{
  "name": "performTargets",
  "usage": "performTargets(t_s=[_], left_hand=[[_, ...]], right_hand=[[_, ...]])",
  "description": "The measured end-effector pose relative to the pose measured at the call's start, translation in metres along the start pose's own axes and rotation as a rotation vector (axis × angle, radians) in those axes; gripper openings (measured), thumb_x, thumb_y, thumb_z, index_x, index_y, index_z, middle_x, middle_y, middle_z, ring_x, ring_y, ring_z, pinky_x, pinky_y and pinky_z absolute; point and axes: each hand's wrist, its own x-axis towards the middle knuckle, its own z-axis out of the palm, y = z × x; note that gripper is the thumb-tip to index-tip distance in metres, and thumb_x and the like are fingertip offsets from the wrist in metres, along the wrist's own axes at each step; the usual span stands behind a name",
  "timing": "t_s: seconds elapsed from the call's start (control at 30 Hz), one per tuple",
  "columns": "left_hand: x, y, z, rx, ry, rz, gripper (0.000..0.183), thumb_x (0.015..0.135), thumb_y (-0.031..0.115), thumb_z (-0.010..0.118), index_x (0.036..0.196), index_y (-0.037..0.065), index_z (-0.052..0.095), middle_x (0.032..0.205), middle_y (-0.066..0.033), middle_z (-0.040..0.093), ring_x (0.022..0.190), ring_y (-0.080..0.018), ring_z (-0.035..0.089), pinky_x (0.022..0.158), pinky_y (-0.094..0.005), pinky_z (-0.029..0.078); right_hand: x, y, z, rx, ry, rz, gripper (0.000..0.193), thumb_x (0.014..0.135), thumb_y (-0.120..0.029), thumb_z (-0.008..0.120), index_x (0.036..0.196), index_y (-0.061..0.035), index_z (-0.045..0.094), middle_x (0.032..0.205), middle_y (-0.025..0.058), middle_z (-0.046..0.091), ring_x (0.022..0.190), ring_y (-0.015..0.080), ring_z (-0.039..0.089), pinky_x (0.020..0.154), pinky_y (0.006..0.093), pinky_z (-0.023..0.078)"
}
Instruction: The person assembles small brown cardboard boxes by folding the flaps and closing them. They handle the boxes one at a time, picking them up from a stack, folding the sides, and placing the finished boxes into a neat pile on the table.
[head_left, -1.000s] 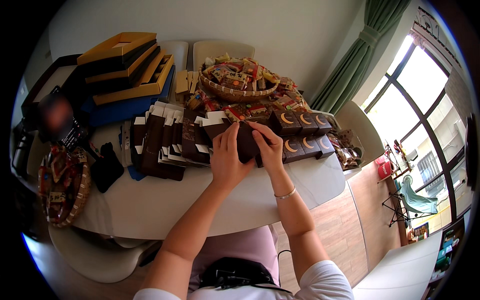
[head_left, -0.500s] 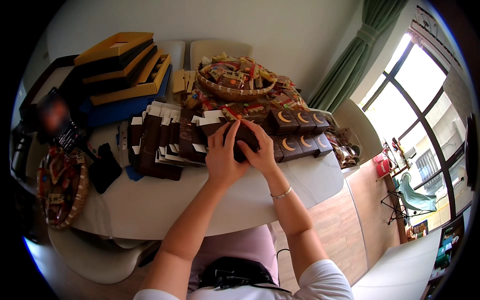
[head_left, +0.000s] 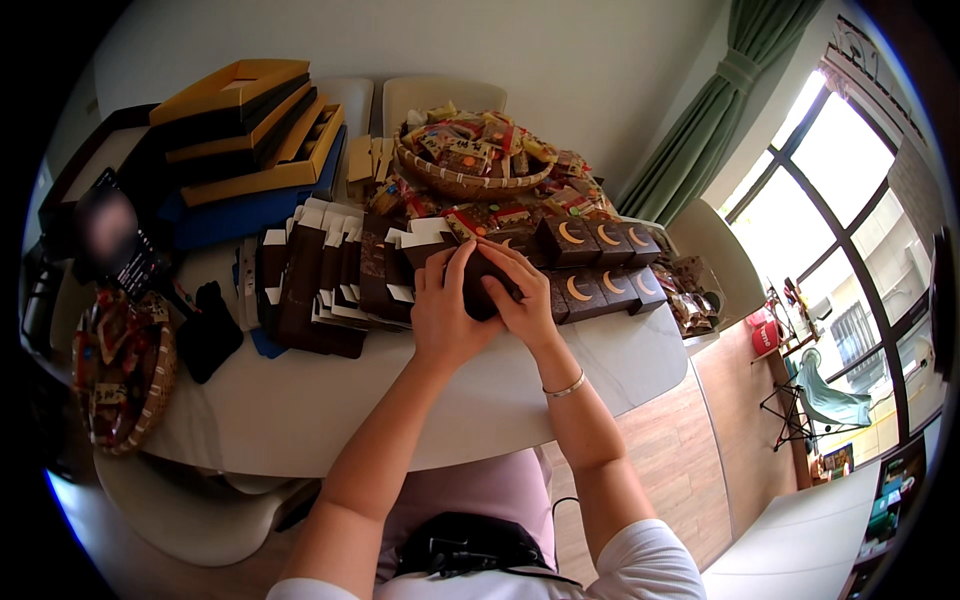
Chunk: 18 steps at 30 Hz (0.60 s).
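Both hands are closed around a small dark brown box [head_left: 480, 284] with a white flap showing at its upper left. My left hand [head_left: 447, 315] grips its left side, fingers pointing away from me. From the right, my right hand [head_left: 523, 300] presses it, fingertips meeting the left ones at the top and thumb bent inward. Just right of my hands stand rows of brown boxes [head_left: 578, 290] with a gold crescent moon. On the left, flattened brown cartons [head_left: 302, 290] with white flaps lean together in a stack.
A woven basket [head_left: 470, 186] heaped with wrapped snacks stands behind my hands, more packets around it. Black-and-yellow box trays [head_left: 240, 125] are piled at the back left. At far left are a phone [head_left: 125, 245], a black pouch [head_left: 212, 335] and another snack basket [head_left: 150, 400] on the white table [head_left: 330, 425].
The fingers of my right hand have drawn slightly closer to my left hand over the box top, and the right thumb has shifted a little. The box stays in place.
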Motion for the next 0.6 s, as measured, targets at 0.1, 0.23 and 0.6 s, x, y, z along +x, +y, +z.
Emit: performTargets(t_s=[0.1, 0.23, 0.6], left_hand=[[-0.0009, -0.0037, 0.0023, -0.014, 0.017, 0.017, 0.088, 0.063, 0.028, 0.086, 0.139, 0.013, 0.043, 0.126, -0.0139, 0.052, 0.108, -0.0352, 0.055, 0.081, -0.0443, 0.054], [-0.0008, -0.0052, 0.0051, -0.049, 0.061, 0.043, 0.083, 0.062, 0.029, 0.086, 0.135, 0.013, 0.049, 0.124, -0.013, 0.053, 0.105, -0.0358, 0.057, 0.08, -0.0448, 0.055], [-0.0017, -0.0033, 0.002, -0.07, -0.005, -0.024, 0.079, 0.063, 0.036, 0.086, 0.132, 0.015, 0.054, 0.121, -0.0163, 0.054, 0.102, -0.0371, 0.063, 0.072, -0.0452, 0.058]], right_hand=[[0.001, 0.0, -0.0007, -0.013, -0.013, -0.026, 0.041, 0.083, 0.005, 0.065, 0.123, -0.0009, 0.065, 0.128, 0.0161, 0.063, 0.113, 0.0299, 0.064, 0.094, 0.0354, 0.052], [0.0006, 0.0, -0.0024, -0.029, -0.018, -0.04, 0.04, 0.085, 0.005, 0.064, 0.124, -0.0011, 0.065, 0.128, 0.0162, 0.064, 0.114, 0.0303, 0.064, 0.095, 0.0359, 0.052], [-0.0037, 0.0023, -0.0027, 0.081, 0.149, 0.004, 0.024, 0.078, 0.005, 0.072, 0.102, 0.0007, 0.068, 0.119, 0.0146, 0.068, 0.101, 0.025, 0.068, 0.088, 0.0321, 0.052]])
